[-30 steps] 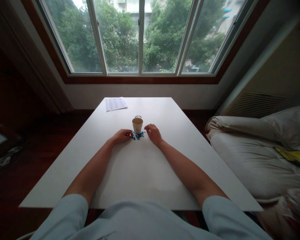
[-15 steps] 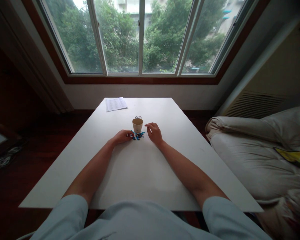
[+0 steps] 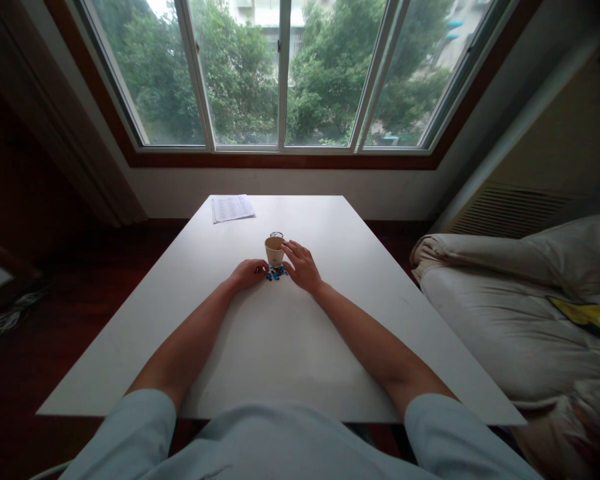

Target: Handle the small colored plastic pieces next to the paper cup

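A tan paper cup (image 3: 274, 255) stands upright on the white table (image 3: 260, 347). In front of its base lies a small heap of blue and dark beads (image 3: 277, 273), too small to make out singly. On the left, my left hand (image 3: 250, 272) rests at the heap's edge with its fingers curled in; whatever they pinch is hidden. My right hand (image 3: 303, 265) is at the cup's right side, fingers extended and thumb apart, the fingertips at the rim. Whether they touch the cup I cannot tell.
Behind the cup is a thin dark looped object (image 3: 277, 235). Printed sheets of paper (image 3: 233, 208) lie at the table's far left corner. A pale sofa (image 3: 490, 313) stands to the right, and a window (image 3: 280, 80) is beyond the table.
My right hand has moved left to the cup, its fingers reaching to the rim. My left hand has barely moved and stays by the beads.
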`<move>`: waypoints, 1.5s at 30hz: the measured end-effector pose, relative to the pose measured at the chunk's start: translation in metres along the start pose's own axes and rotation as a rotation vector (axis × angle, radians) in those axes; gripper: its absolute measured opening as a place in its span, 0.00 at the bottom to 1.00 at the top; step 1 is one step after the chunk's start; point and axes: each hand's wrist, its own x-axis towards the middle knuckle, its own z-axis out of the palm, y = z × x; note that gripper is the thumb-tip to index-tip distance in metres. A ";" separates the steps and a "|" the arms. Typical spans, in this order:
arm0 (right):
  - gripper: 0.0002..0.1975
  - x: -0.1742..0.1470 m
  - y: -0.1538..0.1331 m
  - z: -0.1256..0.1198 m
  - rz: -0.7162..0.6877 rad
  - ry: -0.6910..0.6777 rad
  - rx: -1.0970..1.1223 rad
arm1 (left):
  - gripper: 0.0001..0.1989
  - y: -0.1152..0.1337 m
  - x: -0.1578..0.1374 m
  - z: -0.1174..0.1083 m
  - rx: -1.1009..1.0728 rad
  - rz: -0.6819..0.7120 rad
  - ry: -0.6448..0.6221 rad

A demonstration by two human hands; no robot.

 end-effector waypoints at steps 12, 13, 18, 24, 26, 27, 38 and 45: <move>0.29 -0.001 0.005 0.005 -0.038 -0.026 -0.016 | 0.08 0.004 0.002 0.002 -0.022 -0.006 0.190; 0.29 -0.001 0.005 0.004 -0.037 -0.027 -0.018 | 0.07 0.005 0.002 0.001 -0.017 -0.011 0.203; 0.29 -0.001 0.004 0.002 -0.015 -0.034 -0.020 | 0.08 0.008 0.004 -0.002 -0.044 -0.026 0.286; 0.29 -0.003 0.006 0.003 -0.007 -0.029 -0.008 | 0.10 0.013 0.009 0.000 -0.251 -0.172 0.423; 0.29 -0.003 0.007 0.005 -0.014 -0.025 -0.010 | 0.10 0.015 0.011 0.002 -0.338 -0.203 0.461; 0.29 -0.004 0.007 0.005 -0.018 -0.023 -0.012 | 0.09 0.016 0.012 0.002 -0.373 -0.206 0.474; 0.29 -0.005 0.010 0.007 0.027 0.065 0.101 | 0.08 0.027 0.008 0.004 -0.307 -0.145 0.455; 0.27 -0.007 0.024 0.015 0.164 0.156 0.174 | 0.10 0.035 0.005 -0.001 -0.135 -0.035 0.526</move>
